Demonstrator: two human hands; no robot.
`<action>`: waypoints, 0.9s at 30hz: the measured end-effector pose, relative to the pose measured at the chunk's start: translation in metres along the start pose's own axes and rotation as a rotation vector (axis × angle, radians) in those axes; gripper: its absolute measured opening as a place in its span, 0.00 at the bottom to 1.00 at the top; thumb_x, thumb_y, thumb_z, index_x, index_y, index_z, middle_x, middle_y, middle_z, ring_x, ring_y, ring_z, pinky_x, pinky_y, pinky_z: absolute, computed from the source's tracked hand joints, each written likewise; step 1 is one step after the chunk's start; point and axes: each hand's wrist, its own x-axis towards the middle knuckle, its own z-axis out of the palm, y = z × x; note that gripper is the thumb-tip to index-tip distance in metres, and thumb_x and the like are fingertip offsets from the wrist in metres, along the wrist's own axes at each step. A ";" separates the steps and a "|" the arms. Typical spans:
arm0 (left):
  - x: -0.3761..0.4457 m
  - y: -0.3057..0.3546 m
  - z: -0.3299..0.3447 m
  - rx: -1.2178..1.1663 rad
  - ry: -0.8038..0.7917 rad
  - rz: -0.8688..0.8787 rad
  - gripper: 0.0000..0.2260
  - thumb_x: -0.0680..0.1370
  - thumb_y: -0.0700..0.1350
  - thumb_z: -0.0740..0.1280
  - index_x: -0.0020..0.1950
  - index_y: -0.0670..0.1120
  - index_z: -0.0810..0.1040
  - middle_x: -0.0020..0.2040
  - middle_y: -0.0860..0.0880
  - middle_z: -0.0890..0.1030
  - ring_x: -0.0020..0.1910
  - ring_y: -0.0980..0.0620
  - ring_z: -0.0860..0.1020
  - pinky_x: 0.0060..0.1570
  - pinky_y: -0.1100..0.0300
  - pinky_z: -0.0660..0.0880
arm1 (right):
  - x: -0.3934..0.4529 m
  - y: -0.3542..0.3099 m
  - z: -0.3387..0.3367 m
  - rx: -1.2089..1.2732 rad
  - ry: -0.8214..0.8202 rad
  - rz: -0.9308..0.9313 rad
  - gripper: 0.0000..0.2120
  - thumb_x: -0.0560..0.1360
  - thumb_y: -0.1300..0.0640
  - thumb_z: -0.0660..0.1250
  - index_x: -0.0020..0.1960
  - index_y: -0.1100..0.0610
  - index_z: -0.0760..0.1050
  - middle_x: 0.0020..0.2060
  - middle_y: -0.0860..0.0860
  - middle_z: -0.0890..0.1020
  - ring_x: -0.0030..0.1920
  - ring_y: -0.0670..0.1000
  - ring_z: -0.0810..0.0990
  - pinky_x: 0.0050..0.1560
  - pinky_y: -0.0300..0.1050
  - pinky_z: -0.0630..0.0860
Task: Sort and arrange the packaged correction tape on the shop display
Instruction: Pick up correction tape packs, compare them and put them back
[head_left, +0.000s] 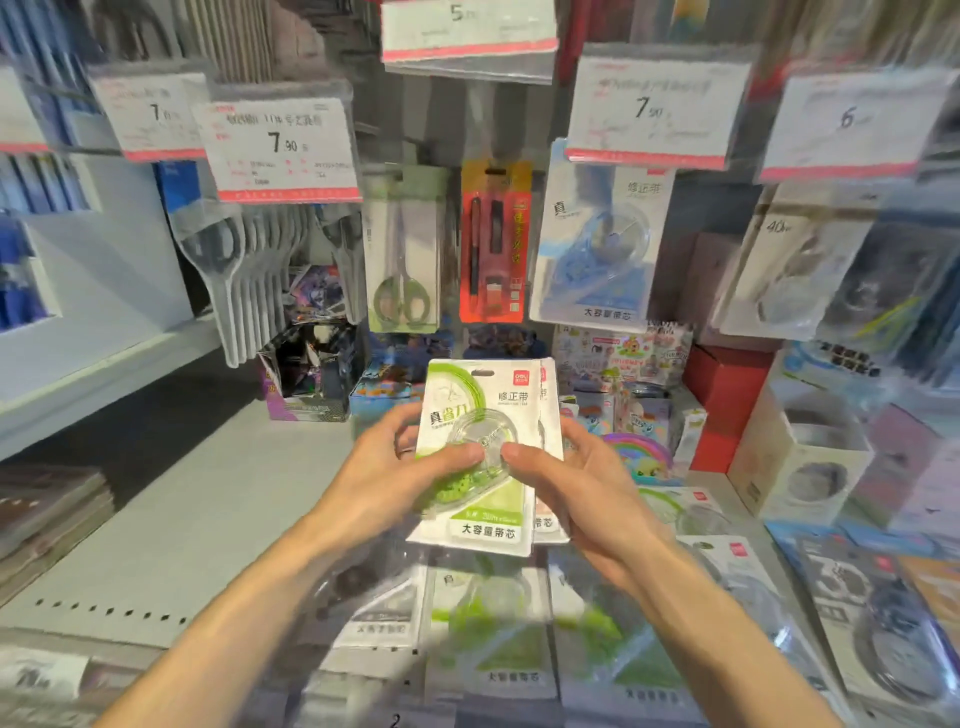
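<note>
- At six o'clock, closest to the camera, several blister-packed correction tapes (488, 623) lay flat and overlapping on the grey shelf (208, 499), their clear plastic glossy and blurred, green printing showing through.
- Both bare forearms rose from the lower corners and met at centre frame.
- The left hand (384, 467) gripped the green correction tape pack (483, 452) from nine o'clock, thumb laid across the clear domed blister, fingers curled behind the card.
- The right hand (587, 483) gripped it from three o'clock, thumb tip on the blister and nearly meeting the left thumb, fingers wrapped behind.
- The pack was a white card with a green arc and a transparent teardrop bubble; a second pack (548, 415) sat directly behind it, its edge peeking out at three o'clock.
- Beyond, at twelve o'clock, hung carded green-handled scissors (401, 260), an orange pen card (493, 244) and a blue correction tape pack (602, 239).
- Highest, white price tags (280, 150) with red bottom strips sat in clear sleeves.
</note>
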 end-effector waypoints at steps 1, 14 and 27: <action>-0.007 0.003 0.008 -0.013 -0.001 0.001 0.36 0.62 0.50 0.81 0.68 0.46 0.76 0.54 0.50 0.88 0.52 0.51 0.87 0.47 0.61 0.83 | -0.007 -0.003 -0.007 -0.010 -0.018 -0.014 0.23 0.74 0.65 0.75 0.68 0.59 0.76 0.57 0.58 0.87 0.58 0.59 0.87 0.58 0.51 0.83; -0.044 0.076 0.075 0.009 0.250 0.242 0.29 0.64 0.44 0.84 0.62 0.52 0.76 0.52 0.52 0.88 0.51 0.52 0.87 0.45 0.60 0.83 | -0.067 -0.086 -0.098 -0.182 0.044 -0.246 0.12 0.75 0.64 0.75 0.53 0.48 0.85 0.50 0.55 0.89 0.50 0.54 0.89 0.44 0.41 0.84; -0.009 0.128 0.060 0.298 0.306 0.392 0.28 0.71 0.50 0.81 0.64 0.61 0.71 0.60 0.58 0.84 0.57 0.60 0.83 0.64 0.48 0.78 | -0.064 -0.120 -0.116 -0.380 0.151 -0.464 0.14 0.74 0.55 0.77 0.57 0.45 0.80 0.50 0.44 0.89 0.48 0.47 0.89 0.39 0.36 0.83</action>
